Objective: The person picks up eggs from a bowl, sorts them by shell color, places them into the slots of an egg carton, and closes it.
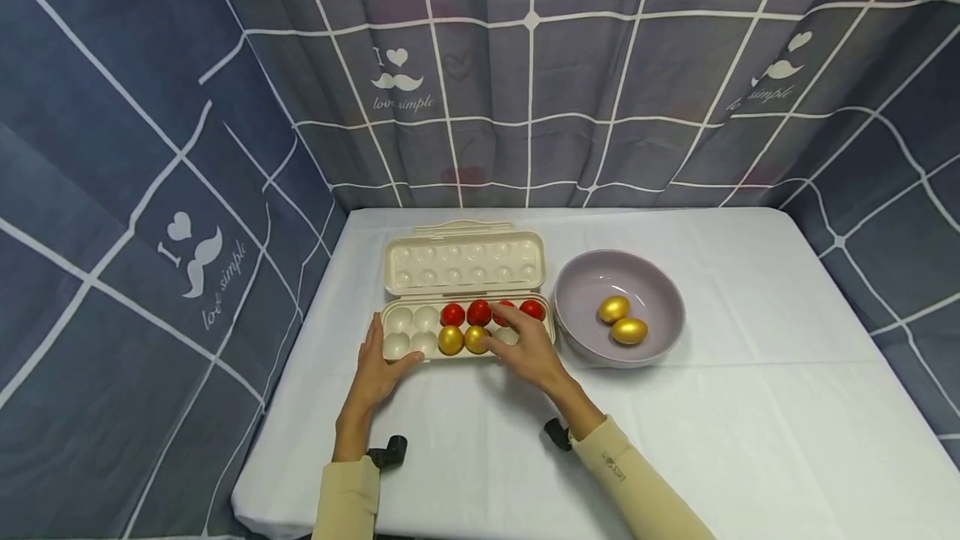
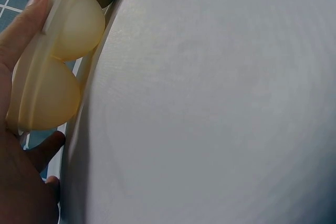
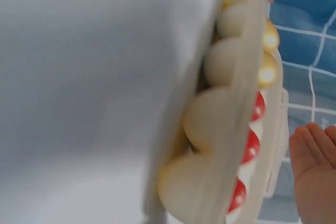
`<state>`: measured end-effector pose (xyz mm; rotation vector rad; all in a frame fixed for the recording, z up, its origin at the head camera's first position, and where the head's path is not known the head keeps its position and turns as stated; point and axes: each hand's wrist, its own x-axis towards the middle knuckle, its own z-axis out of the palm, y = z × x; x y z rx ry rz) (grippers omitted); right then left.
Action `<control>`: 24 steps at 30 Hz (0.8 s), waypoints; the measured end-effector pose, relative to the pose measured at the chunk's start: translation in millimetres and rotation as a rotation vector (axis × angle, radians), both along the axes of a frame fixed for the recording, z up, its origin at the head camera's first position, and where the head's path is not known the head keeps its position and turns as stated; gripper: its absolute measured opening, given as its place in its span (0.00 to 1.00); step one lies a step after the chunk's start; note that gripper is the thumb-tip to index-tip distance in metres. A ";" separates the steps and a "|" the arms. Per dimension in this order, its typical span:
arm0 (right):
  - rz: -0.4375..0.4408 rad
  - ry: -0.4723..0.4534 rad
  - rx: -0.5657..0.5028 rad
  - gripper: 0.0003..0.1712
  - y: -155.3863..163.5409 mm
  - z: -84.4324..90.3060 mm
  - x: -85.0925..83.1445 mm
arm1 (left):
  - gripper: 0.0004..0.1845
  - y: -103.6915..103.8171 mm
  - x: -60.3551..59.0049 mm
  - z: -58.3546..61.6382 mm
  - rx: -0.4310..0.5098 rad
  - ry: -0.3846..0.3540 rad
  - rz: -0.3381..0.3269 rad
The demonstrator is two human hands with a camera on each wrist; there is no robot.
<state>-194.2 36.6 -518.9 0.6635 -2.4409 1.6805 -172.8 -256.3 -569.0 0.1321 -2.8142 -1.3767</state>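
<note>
An open cream egg carton point(image 1: 465, 265) lies on the table, its lid folded back. Several red eggs point(image 1: 452, 315) sit in the back row of cups, right of two bare ones. Two golden eggs point(image 1: 451, 341) stand side by side in the front row. My left hand point(image 1: 378, 373) grips the carton's front left corner, thumb on the rim point(image 2: 44, 30) and fingers around the side. Over the carton's right part reaches my right hand point(image 1: 528, 352), fingers extended, thumb tip right at the right-hand golden egg. It covers part of the front right cups.
Right of the carton stands a greyish-purple bowl point(image 1: 577, 290) with two more golden eggs point(image 1: 628, 331) inside. A white cloth point(image 1: 750, 440) covers the table. Gridded curtains point(image 1: 480, 107) hang behind and along both sides.
</note>
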 end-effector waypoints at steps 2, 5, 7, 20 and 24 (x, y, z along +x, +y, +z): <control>-0.005 0.012 -0.034 0.32 7.1 4.0 -0.4 | 0.65 0.3 -0.3 0.8 0.004 -0.005 -0.003; -0.014 0.007 -0.087 0.31 18.4 20.6 4.2 | 0.65 1.0 -0.6 1.8 0.011 -0.014 -0.004; -0.010 -0.043 -0.140 0.31 27.0 31.0 6.2 | 0.65 1.4 -0.1 2.7 0.010 -0.021 -0.005; -0.018 -0.124 -0.307 0.35 86.1 30.4 -12.4 | 0.65 2.5 -0.2 2.8 0.007 -0.035 0.009; -0.051 -0.146 -0.273 0.36 104.5 23.2 -7.5 | 0.66 2.1 -0.1 2.2 0.000 -0.048 0.011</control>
